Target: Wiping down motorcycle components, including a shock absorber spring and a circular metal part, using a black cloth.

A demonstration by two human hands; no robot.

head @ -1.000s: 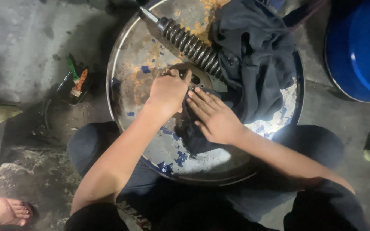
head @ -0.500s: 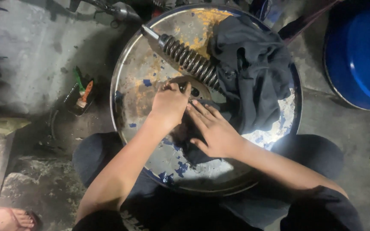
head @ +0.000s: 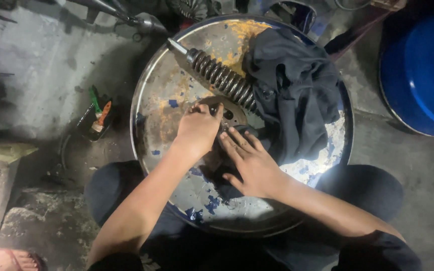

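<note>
While your left hand point(head: 199, 131) is clenched on the round metal part point(head: 227, 111) atop the rusty drum lid point(head: 156, 115), just below the coil spring shock point(head: 222, 78), keep your right hand point(head: 249, 163) flat and released, pressing beside the dark cloth point(head: 297, 90) to steady it.

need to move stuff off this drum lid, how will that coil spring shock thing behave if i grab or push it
The coil spring shock looks like solid metal, so probably stiff and heavy for its size. Its round coils may let it roll on the drum lid. One end lies under the dark cloth, which would likely drag along.
</note>
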